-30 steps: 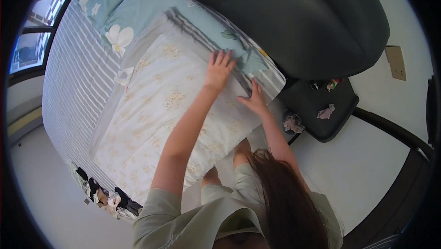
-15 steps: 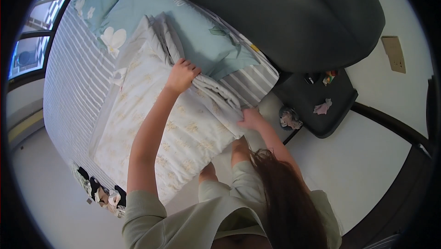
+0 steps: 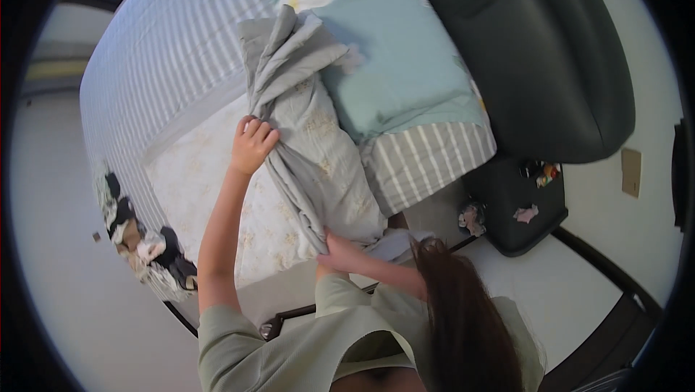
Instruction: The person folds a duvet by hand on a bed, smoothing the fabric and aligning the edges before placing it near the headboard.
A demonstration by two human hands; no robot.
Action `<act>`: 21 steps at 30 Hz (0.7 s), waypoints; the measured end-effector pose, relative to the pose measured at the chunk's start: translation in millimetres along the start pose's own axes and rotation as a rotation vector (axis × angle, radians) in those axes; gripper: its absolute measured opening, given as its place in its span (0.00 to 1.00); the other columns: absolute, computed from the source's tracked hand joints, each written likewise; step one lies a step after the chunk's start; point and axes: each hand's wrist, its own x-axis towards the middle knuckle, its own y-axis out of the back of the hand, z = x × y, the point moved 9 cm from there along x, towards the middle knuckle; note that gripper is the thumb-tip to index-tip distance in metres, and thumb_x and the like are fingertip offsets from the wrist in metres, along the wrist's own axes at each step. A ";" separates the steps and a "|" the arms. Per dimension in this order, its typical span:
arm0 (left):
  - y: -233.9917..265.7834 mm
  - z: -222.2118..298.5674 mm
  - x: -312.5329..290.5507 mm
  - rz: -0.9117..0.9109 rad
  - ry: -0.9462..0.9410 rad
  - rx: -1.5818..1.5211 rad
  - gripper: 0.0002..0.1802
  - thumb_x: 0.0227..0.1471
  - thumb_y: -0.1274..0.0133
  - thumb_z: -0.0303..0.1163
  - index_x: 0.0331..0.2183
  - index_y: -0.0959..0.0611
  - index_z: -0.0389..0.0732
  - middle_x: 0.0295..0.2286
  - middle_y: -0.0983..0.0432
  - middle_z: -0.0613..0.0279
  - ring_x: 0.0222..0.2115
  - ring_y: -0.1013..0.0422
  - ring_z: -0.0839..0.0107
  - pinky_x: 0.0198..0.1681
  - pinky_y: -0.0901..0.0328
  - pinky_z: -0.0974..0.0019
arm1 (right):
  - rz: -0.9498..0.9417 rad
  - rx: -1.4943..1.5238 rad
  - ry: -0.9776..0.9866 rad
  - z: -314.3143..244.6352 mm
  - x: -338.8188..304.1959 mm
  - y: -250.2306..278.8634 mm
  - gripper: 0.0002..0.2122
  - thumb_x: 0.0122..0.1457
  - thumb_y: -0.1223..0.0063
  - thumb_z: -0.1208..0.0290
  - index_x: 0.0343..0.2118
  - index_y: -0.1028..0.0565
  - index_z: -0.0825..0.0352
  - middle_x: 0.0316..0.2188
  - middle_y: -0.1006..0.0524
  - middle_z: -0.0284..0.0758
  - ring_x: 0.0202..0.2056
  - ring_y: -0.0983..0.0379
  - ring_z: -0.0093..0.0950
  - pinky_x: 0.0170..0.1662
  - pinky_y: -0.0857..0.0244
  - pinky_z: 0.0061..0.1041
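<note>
Gripping the quilt (image 3: pixel 318 153): one left hand (image 3: pixel 255 146), fingers curled tightly around its bunched grey edge. One right hand (image 3: pixel 334 251), touching the near end of that edge; fingers partly hidden, so from where I stand I cannot tell how far closed. One quilt, white with gold flowers: on the bed (image 3: pixel 181 37), partly folded over itself, far grey end crumpled, reaching the pillow. One pillow (image 3: pixel 405 81), blue-green, white flower. One headboard (image 3: pixel 543 44), black. One heap of clothes (image 3: pixel 145 243), at the bed's edge. One side table (image 3: pixel 510 186), dark.
</note>
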 end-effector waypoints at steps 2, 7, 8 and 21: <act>-1.2 -30.7 -59.2 -0.116 0.163 0.098 0.08 0.38 0.53 0.28 0.27 0.29 0.45 0.29 0.34 0.63 0.35 0.36 0.66 0.46 0.43 0.56 | -0.014 -0.012 -0.029 4.8 23.1 -47.9 0.32 0.44 0.49 0.66 0.51 0.48 0.75 0.34 0.31 0.58 0.36 0.33 0.51 0.41 0.38 0.39; -51.4 -87.4 -242.9 0.093 1.218 -0.195 0.23 0.49 0.62 0.23 0.49 0.40 0.37 0.49 0.47 0.41 0.49 0.46 0.49 0.53 0.50 0.57 | -0.143 -0.153 -0.106 43.1 86.1 -118.6 0.29 0.43 0.48 0.68 0.50 0.43 0.72 0.37 0.31 0.55 0.39 0.33 0.46 0.42 0.38 0.36; -77.5 -78.0 -279.2 0.149 1.325 -0.358 0.22 0.51 0.62 0.26 0.50 0.41 0.36 0.48 0.45 0.41 0.49 0.46 0.49 0.53 0.50 0.59 | -0.109 -0.247 0.044 38.9 100.5 -120.6 0.27 0.44 0.48 0.69 0.49 0.40 0.71 0.36 0.30 0.52 0.38 0.32 0.44 0.41 0.38 0.35; -122.4 125.7 -347.6 0.334 1.948 -1.349 0.35 0.46 0.50 0.45 0.49 0.38 0.31 0.46 0.36 0.46 0.48 0.39 0.60 0.50 0.46 0.65 | -0.001 -0.851 0.605 -87.1 266.5 -80.0 0.17 0.45 0.55 0.79 0.41 0.30 0.60 0.37 0.27 0.36 0.36 0.31 0.36 0.38 0.36 0.32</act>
